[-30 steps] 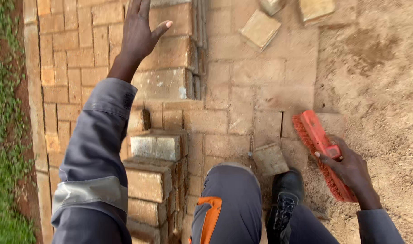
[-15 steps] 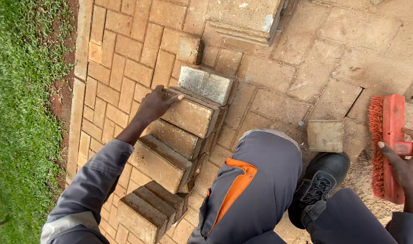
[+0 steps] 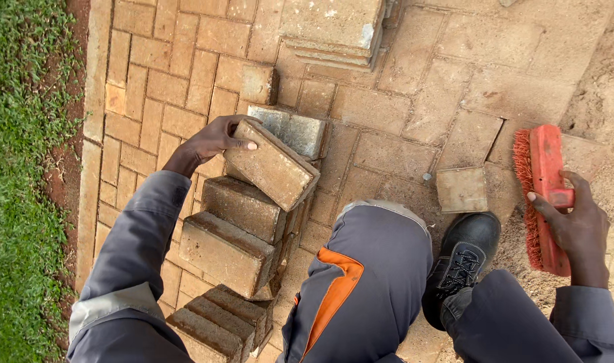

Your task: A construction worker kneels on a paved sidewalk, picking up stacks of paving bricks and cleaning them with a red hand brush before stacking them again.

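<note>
Tan rectangular paving brick [image 3: 271, 165], tilted, lifted off the top of a leaning brick row [image 3: 233, 235], red scrub brush [image 3: 544, 195] upright on its side, bristles leftward, over sandy paving

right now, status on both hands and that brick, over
Left hand gripping tan rectangular paving brick, tilted atop the brick stack. Right hand holding red scrub brush. Nothing blocking the brick.
</note>
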